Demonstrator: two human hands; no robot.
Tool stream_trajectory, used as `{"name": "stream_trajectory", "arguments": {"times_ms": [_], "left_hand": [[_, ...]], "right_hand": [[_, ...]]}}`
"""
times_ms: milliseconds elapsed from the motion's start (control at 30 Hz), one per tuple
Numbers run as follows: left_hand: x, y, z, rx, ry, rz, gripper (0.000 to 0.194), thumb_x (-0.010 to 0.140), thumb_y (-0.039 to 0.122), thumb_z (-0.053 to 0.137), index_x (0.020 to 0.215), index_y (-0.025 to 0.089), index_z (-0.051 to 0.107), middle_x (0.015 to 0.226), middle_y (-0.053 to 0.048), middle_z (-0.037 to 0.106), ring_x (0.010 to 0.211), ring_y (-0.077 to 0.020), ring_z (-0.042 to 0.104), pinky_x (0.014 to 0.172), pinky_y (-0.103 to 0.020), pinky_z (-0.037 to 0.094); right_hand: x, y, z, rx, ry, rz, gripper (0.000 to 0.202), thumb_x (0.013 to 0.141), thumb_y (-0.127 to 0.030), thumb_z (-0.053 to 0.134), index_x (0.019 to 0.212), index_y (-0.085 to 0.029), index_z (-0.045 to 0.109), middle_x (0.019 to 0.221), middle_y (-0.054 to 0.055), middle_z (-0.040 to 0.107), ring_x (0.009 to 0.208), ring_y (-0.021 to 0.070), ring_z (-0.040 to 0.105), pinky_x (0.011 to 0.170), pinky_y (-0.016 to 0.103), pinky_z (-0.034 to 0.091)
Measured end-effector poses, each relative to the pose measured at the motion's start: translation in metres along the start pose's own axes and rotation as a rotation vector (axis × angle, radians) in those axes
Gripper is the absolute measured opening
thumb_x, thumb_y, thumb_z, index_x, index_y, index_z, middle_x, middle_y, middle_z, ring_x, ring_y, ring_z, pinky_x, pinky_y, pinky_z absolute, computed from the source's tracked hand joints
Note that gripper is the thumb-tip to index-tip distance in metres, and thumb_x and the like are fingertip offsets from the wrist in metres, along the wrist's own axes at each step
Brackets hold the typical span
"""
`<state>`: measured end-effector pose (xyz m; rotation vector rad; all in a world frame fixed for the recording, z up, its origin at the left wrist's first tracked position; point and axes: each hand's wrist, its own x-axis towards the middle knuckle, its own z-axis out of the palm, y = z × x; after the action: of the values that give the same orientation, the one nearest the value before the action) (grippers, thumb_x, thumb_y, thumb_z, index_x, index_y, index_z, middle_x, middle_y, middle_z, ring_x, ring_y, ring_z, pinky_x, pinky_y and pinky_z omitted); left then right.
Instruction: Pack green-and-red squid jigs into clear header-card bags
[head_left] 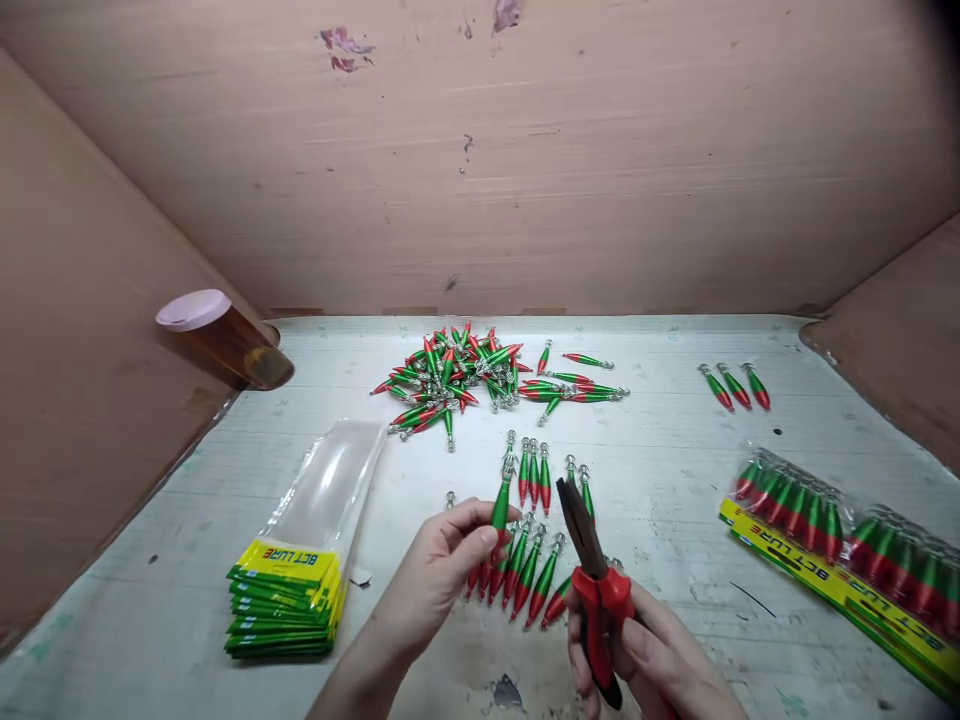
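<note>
Between the thumb and fingers of my left hand (450, 560) is a green and red fishing lure (502, 505), held upright with its silver hooks at the top. My right hand (637, 655) is wrapped round the red handles of a pair of pliers (592, 570), whose dark jaws point up and to the left, apart from the lure. Below and behind both hands lies a row of similar lures (529, 580), partly hidden by my left hand. A short second row of lures (534, 472) lies just beyond.
A heap of lures (450, 375) lies at the back. Clear bags with yellow-green headers (285, 600) are stacked at left, near a lidded jar (225, 340). Packed lures (847, 550) lie at right, with three loose lures (735, 387) behind them. Cardboard walls (480, 200) enclose the table.
</note>
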<state>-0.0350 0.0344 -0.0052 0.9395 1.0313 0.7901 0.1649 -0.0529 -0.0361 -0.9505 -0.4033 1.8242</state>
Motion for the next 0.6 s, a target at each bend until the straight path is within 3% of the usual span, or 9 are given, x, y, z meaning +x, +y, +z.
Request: {"name": "stream_trajectory", "arguments": {"times_ms": [133,367,600], "left_hand": [[-0.006,-0.004,0.017,-0.089,-0.077,-0.035,0.026,0.079,0.037,0.070,0.100,0.022,0.075,0.086,-0.003,0.066,0.077,-0.0141,0.055,0.076,-0.025,0.043],[-0.011,-0.007,0.028,-0.133,-0.123,-0.028,0.027,0.080,0.038,0.069,0.097,0.019,0.074,0.073,-0.001,0.059,0.072,-0.0146,0.052,0.073,-0.026,0.042],[-0.013,-0.003,0.030,-0.109,0.045,-0.013,0.026,0.069,0.033,0.079,0.086,0.017,0.066,0.073,0.000,0.058,0.072,-0.0130,0.050,0.070,-0.024,0.041]], "right_hand": [[-0.002,-0.001,0.004,-0.049,-0.036,-0.028,0.046,0.080,-0.050,0.068,0.112,-0.017,0.062,0.086,0.009,0.065,0.071,0.0212,0.060,0.061,0.033,0.047],[-0.003,-0.002,0.002,-0.049,-0.049,-0.008,0.046,0.079,-0.048,0.069,0.113,-0.018,0.062,0.092,0.010,0.066,0.075,0.0224,0.061,0.064,0.034,0.049],[-0.005,0.003,-0.002,-0.040,-0.034,0.002,0.041,0.080,-0.047,0.068,0.109,-0.019,0.063,0.092,0.009,0.067,0.075,0.0222,0.062,0.063,0.033,0.048]]}}
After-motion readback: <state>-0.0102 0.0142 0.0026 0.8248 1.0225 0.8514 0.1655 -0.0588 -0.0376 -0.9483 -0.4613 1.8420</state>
